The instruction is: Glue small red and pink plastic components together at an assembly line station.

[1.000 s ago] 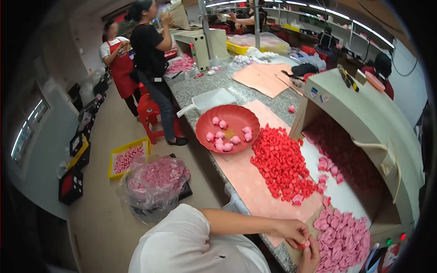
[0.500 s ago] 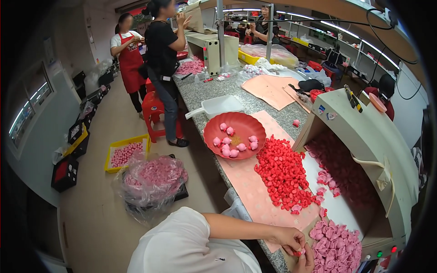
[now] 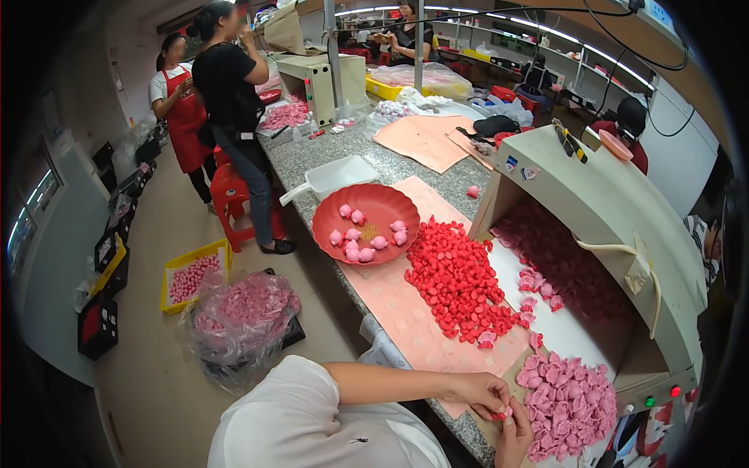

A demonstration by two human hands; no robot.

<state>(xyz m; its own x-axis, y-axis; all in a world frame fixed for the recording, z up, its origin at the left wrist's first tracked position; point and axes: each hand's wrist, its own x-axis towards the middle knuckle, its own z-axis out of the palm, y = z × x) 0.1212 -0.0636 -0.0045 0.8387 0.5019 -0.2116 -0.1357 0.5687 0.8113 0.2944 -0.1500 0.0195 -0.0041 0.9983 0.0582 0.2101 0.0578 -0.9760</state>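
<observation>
At the near edge of the bench, my left hand (image 3: 477, 391) and my right hand (image 3: 515, 438) meet, fingertips pinched on one small pink-and-red piece (image 3: 507, 412). Fingers cover most of it, so its exact shape is hidden. Just right of my hands lies a heap of pink petal-like soft pieces (image 3: 568, 405). Beyond my left hand spreads a pile of small red pieces (image 3: 456, 285). Farther off, a red scalloped bowl (image 3: 328, 214) holds several round pink pieces with red bits.
A grey arched machine housing (image 3: 616, 203) stands on the right, with more pink pieces inside. Behind the bowl is a white scoop (image 3: 341, 173). On the floor at left sit a yellow tray (image 3: 166, 288) and a plastic bag (image 3: 242, 312) of pink pieces. Two people stand beyond.
The view has shifted, so the bench appears farther left. My hands stay together on the small piece, with a slight change in finger position.
</observation>
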